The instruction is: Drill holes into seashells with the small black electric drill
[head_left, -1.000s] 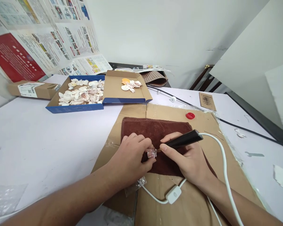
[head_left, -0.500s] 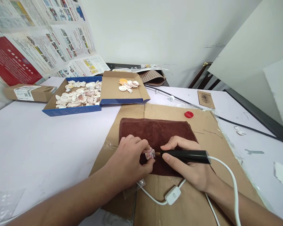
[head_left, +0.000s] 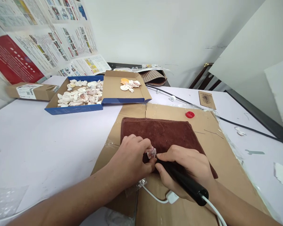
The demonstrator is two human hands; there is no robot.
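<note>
My left hand (head_left: 134,158) pinches a small ribbed, pinkish-white seashell (head_left: 151,153) between thumb and fingers, above a folded brown cloth (head_left: 153,128). In my right hand (head_left: 191,166) is a black pen-shaped rotary tool (head_left: 185,180), gripped near its front end. A white cord runs from its back end. The tool's front is close against the shell; its tip is hidden by my fingers, so I cannot tell whether it touches. Partly behind my right hand lies a white inline switch (head_left: 172,196) on the cord.
An open blue box (head_left: 75,110) of seashells stands at the back left; its lid (head_left: 113,89) bears several more. Cardboard (head_left: 160,210) lies under the cloth. Right of it are a red cap (head_left: 190,115), thin metal rods (head_left: 213,131) and a small wrench (head_left: 254,152).
My right hand has swung the rotary tool from nearly level to slanting, its back end now lower and nearer me. The metal tip that showed before is hidden. My left hand keeps the shell.
</note>
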